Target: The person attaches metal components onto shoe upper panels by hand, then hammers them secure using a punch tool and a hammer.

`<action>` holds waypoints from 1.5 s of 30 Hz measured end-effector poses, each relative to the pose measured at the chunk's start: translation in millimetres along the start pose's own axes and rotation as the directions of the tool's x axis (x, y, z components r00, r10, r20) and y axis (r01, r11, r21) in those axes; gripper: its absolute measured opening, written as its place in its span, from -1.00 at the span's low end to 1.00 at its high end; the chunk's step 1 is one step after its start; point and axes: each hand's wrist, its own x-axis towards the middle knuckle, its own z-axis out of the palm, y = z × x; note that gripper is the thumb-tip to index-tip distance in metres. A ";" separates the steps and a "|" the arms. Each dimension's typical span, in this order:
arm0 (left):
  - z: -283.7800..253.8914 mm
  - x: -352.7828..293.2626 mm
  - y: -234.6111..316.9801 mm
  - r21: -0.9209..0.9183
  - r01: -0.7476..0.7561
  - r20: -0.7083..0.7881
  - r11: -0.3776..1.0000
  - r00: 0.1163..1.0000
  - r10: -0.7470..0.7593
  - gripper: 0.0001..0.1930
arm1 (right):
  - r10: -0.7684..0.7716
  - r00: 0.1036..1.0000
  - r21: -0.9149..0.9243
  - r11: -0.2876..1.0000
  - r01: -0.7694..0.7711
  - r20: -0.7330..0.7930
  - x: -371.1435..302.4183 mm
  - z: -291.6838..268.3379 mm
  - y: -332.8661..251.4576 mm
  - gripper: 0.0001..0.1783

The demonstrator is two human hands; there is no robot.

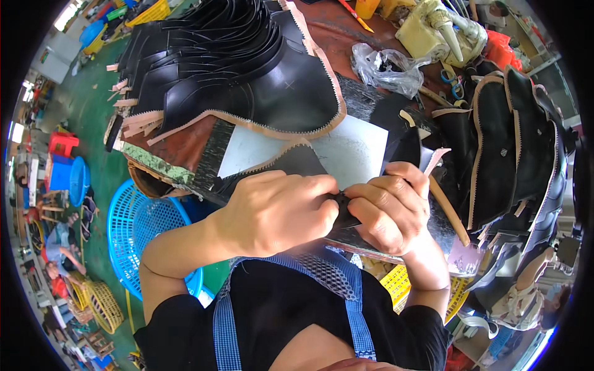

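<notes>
Both my hands grip one black leather shoe-upper piece (303, 159) with a zigzag-cut tan edge, just above the table's near side. My left hand (275, 213) is closed, its thumb and bent fingers pinching the leather. Close beside it, my right hand (393, 207) is closed round the folded right part of the same piece, which sticks up past the knuckles. The small spot between my fingertips is mostly hidden. Under the piece lies a white board (356, 145). Beyond it is a thick stack of black leather uppers (291, 86) with tan zigzag edges.
More black uppers (495, 148) hang at the right, near a wooden stick (448, 210). Scissors (455, 83), a clear plastic bag (393, 68) and a yellowish container (433, 31) stand farther back. A blue basket (127, 235) is at the left. Another person (526, 297) sits at lower right.
</notes>
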 end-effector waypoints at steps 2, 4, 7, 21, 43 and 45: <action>0.6 0.3 1.4 0.024 0.036 -0.034 0.999 0.999 -0.035 -0.78 | 0.075 0.997 -0.060 0.995 -0.076 -0.017 2.4 -1.5 0.6 -0.76; 4.7 -5.2 1.0 0.023 0.078 -0.033 0.997 0.996 -0.078 -0.77 | 0.080 0.997 -0.128 0.988 -0.082 -0.022 2.5 0.4 0.1 -0.71; 5.2 -7.2 1.1 0.026 0.133 -0.024 0.991 0.991 -0.133 -0.74 | -0.008 1.000 -0.231 0.973 0.003 -0.021 1.4 1.3 0.6 -0.71; 5.2 -6.6 5.9 -0.011 0.225 0.067 0.974 0.972 -0.224 -0.74 | -0.154 0.969 -0.028 0.986 0.163 0.192 18.0 -3.1 10.1 -0.76; 2.3 -0.4 -19.9 0.249 -0.090 -0.102 0.964 0.988 0.119 -0.78 | 0.183 0.913 -0.126 0.981 -0.147 0.364 34.9 -24.7 4.5 -0.65; -16.5 30.2 -33.4 0.413 -0.223 -0.079 0.883 0.957 0.279 -0.79 | 0.216 0.903 -0.418 0.907 -0.046 0.370 65.1 -54.6 5.5 -0.58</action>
